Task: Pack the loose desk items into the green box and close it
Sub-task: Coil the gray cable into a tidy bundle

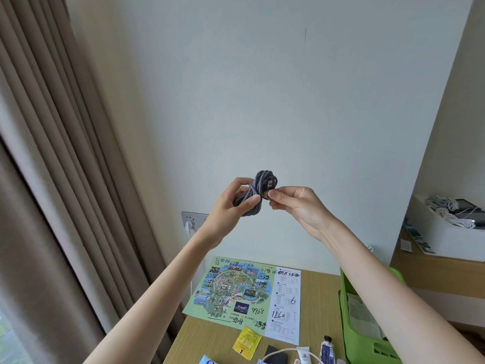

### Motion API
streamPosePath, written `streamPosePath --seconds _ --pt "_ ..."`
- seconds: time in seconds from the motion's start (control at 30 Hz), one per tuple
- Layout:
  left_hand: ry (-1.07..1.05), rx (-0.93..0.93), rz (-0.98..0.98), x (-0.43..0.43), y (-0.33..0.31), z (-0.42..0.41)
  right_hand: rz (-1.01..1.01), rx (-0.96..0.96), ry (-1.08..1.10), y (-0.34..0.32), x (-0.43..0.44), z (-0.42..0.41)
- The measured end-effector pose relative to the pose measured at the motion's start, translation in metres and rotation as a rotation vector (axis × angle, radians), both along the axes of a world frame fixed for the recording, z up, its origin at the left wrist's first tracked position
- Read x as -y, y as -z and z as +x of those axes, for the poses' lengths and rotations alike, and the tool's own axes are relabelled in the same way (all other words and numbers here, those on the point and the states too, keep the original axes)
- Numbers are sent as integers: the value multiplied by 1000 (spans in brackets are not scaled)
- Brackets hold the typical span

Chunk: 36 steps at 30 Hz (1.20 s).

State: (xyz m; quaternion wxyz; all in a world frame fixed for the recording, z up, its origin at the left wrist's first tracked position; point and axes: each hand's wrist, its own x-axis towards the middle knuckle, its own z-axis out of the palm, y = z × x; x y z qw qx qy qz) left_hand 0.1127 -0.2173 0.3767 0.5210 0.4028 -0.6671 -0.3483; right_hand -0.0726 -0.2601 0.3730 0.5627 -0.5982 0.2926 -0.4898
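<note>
While both hands are raised in the middle of the frame, in front of the pale wall, the left hand (236,199) grips a coiled grey braided cable (262,181), its fingers curled round the bundle. The right hand (296,206) pinches the cable's end just beside the coil between thumb and forefinger.

The green box (370,348) stands open at the lower right on the wooden bench (320,298). The right forearm crosses in front of it and hides much of its far side; pale paper shows inside.

A printed map sheet (244,292) covered in handwritten numbers lies at the lower centre. Along the bottom edge lie a yellow sachet (247,342), a black item (274,356), a thin pink cord (284,351), a white tube (304,356) and a dark blue tube (327,349).

The left wrist covers part of a wall socket (190,219). Beige curtains (65,153) fill the left. At the right, a white box (446,237) holding white cables sits on a shelf (433,269).
</note>
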Motion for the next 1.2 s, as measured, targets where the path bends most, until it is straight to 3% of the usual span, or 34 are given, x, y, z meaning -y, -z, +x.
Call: streamPosePath --seconds 0.17,0.47,0.6,0.83,1.0,1.2 --pt "-15 -14 -82 -2 1 -8 64 -36 61 -5 0 5" --pt "-40 193 -199 2 -2 -9 177 -37 156 -13 -1 5" --pt "-28 258 -209 3 -1 -9 132 -46 253 -12 -4 2" --pt "97 258 -83 0 6 -15 39 -41 196 -4 -10 -9" --pt "107 267 99 4 26 -30 119 -83 271 20 -13 -19" --pt "-217 727 -178 2 63 -61 282 -51 379 57 -15 -35"
